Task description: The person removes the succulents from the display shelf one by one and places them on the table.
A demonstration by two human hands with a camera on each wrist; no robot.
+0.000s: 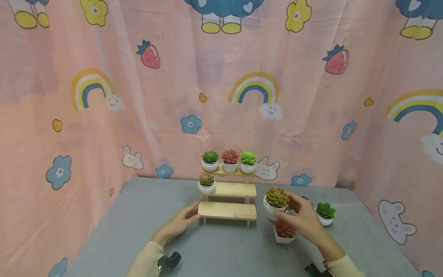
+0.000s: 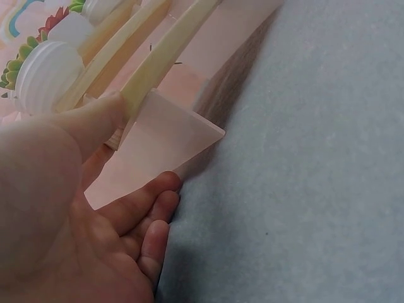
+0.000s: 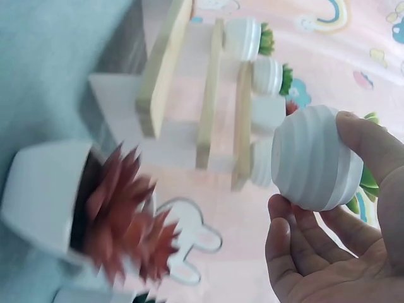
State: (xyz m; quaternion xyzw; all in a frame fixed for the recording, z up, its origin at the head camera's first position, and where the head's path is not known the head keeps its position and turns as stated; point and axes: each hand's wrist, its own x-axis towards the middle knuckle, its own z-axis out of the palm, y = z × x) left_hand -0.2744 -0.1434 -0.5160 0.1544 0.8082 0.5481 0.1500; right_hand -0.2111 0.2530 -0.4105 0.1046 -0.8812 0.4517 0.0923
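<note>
A three-step wooden display stand [image 1: 227, 211] with translucent supports stands on the table. My left hand [image 1: 180, 221] holds the left end of its lowest step between thumb and index finger, the other fingers [image 2: 161, 205] loosely bent beside the support. My right hand [image 1: 306, 219] grips a potted succulent [image 1: 271, 207], yellow-green with reddish tips, by its ribbed white pot [image 3: 312, 158], raised to the right of the stand. Under that hand a red succulent in an angular white pot [image 1: 283, 239] stands on the table.
Three potted succulents, including a red one [image 1: 230, 157], line the top step. A brownish one [image 1: 206, 184] sits at the middle step's left end. Right of my right hand stands a green one [image 1: 325, 213], with another partly hidden behind the hand. A patterned pink curtain [image 1: 221, 88] hangs behind.
</note>
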